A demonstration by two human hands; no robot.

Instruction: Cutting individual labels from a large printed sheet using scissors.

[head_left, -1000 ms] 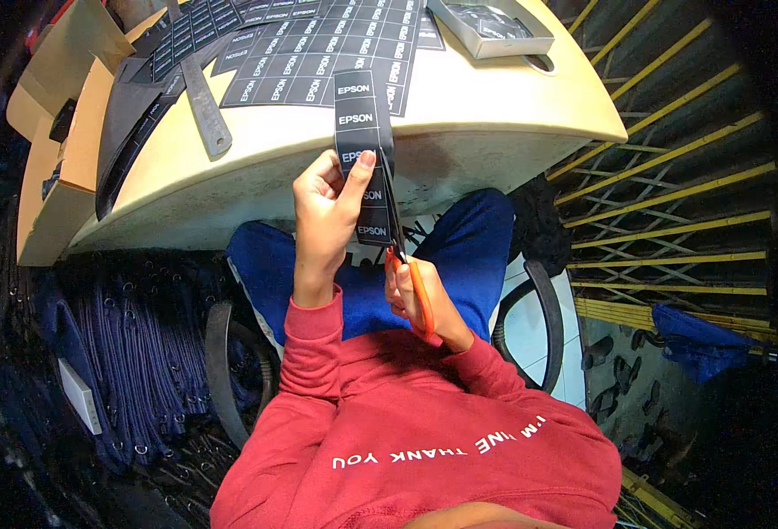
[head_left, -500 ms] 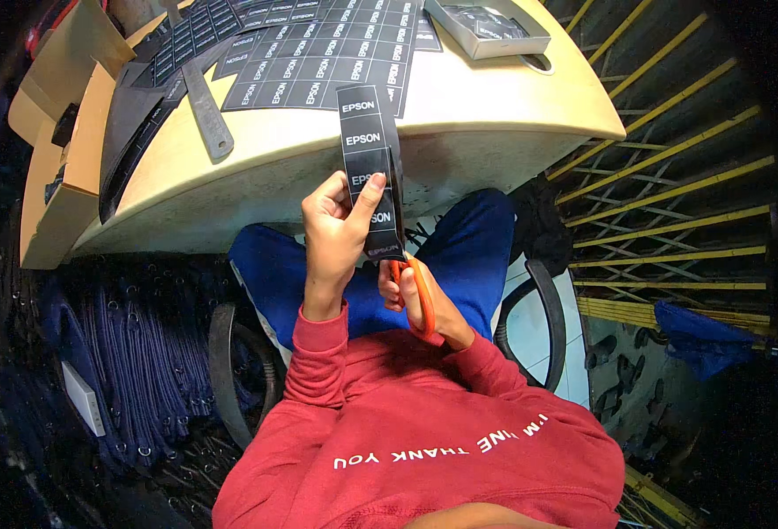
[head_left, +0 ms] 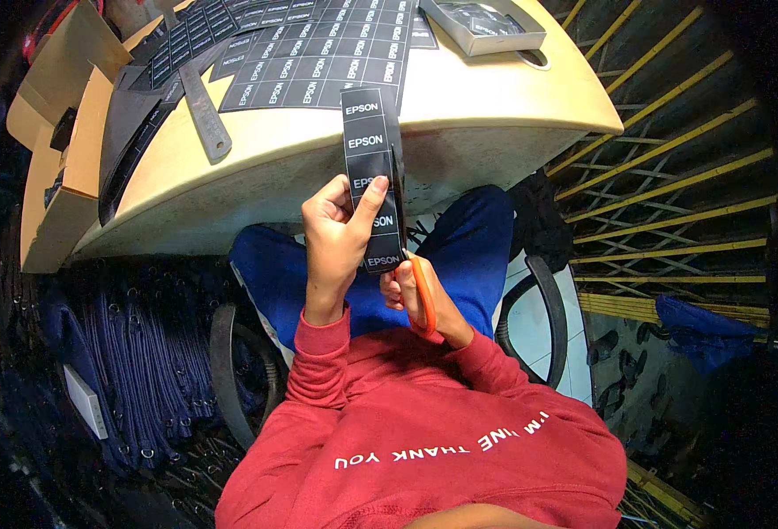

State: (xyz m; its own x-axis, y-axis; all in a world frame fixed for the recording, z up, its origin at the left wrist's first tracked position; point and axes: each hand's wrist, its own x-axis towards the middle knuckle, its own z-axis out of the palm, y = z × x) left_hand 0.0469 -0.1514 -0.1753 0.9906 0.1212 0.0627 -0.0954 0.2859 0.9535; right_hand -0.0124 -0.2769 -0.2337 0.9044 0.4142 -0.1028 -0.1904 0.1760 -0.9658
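My left hand (head_left: 338, 231) pinches a black strip of printed labels (head_left: 364, 159) between thumb and fingers, above my lap. White print and thin white lines divide the strip into several sections. In my right hand (head_left: 433, 295) is a pair of scissors with orange handles (head_left: 425, 298). Their dark blades (head_left: 398, 189) point up along the strip's right long edge, touching or nearly touching it. My fingers partly hide the handles. Beyond the strip, large sheets of the same black labels (head_left: 318, 62) lie on the table.
The pale wooden table (head_left: 512, 101) has a curved near edge. A metal ruler (head_left: 202, 113) and a grey open box (head_left: 486, 40) lie on it. At the left stands an open cardboard box (head_left: 76, 167). Dark blue straps (head_left: 146, 353) hang below. A yellow-barred folding gate (head_left: 671, 212) stands right.
The strip's lower end has moved slightly down and right. The scissors' handles look closer together, and the left orange loop, visible before, is now mostly hidden by my fingers.
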